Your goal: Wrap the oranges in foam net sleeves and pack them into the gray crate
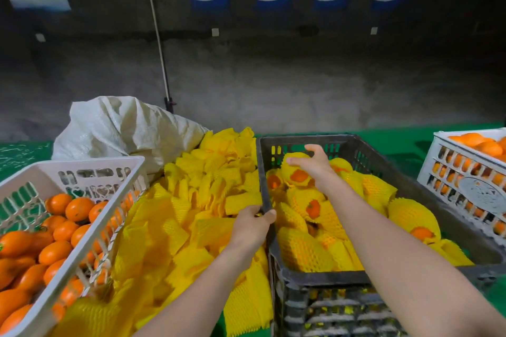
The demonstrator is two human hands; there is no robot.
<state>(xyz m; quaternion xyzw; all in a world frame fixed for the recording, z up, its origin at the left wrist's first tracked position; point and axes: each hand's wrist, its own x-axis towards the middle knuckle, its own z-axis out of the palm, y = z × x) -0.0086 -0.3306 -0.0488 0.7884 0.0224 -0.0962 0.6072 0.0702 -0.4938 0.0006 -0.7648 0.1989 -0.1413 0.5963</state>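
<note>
gray crate (306, 139) is nearly full of sleeved oranges (299, 176), loose yellow sleeves (197, 200) heaped right against its left side

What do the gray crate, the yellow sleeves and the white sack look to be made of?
Gray crate: probably moulded plastic, matt; slotted walls, rigid rim. Sleeves: foam net, soft and matt; open mesh pattern shows. Sack: seemingly woven plastic fabric, faint sheen; fine weave and stiff creases.
</note>
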